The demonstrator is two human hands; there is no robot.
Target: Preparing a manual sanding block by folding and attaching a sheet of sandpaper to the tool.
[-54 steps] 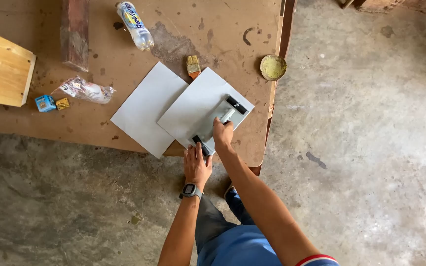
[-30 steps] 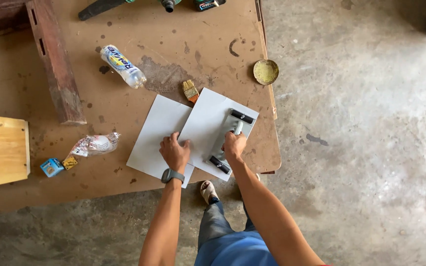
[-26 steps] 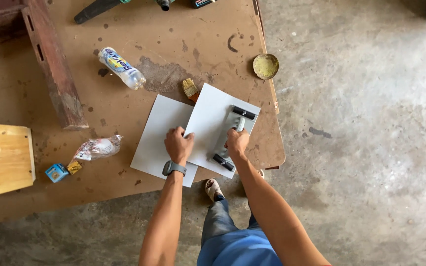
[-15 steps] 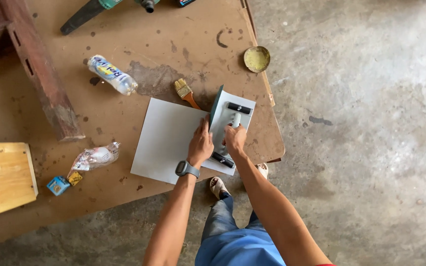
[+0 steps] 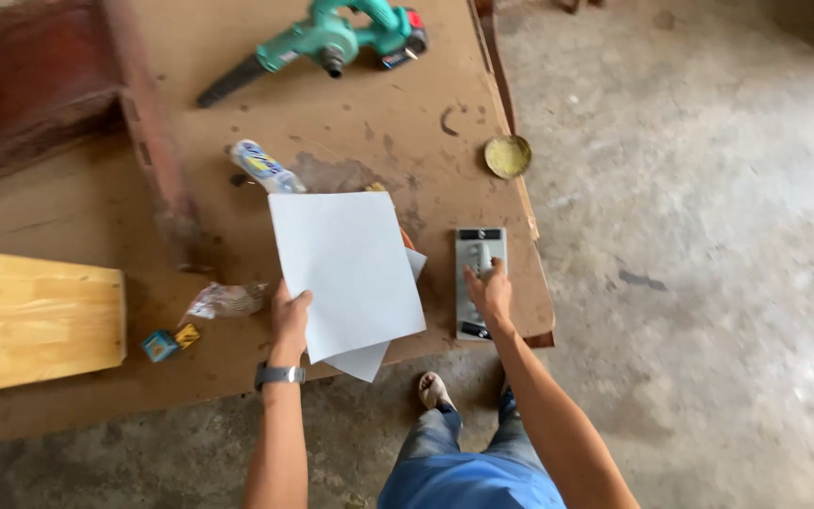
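Seen from the head camera, a person stood at the edge of a brown hardboard worktop (image 5: 360,104) and lifted two white sheets (image 5: 349,273) clear of its surface. The left hand (image 5: 289,320) pinched the sheets at their lower left edge, thumb on top and the other fingers hidden beneath the sheets, with a dark wristwatch (image 5: 279,375) just below on the wrist. To the right of those fingers, the right hand (image 5: 489,294) rested on a grey hand sanding block (image 5: 480,281) lying flat near the worktop's right edge, its fingers curled over the raised handle and pressed together.

As a judgement, the lift would go best with the sheets kept level and gripped firmly, since they sagged from a single edge hold, and with the block held flat so it did not slide off the nearby edge.

Well above the right fingers lay a small round yellowish dish (image 5: 507,155); what it held could not be made out. Above the left fingers lay a tube (image 5: 266,168) with a printed label, and farther up a teal cordless blower (image 5: 332,38). Left of the left fingers sat a crumpled clear plastic bag (image 5: 223,300), contents unclear, a small blue-and-yellow box (image 5: 164,343), and a pale wooden board (image 5: 35,316).
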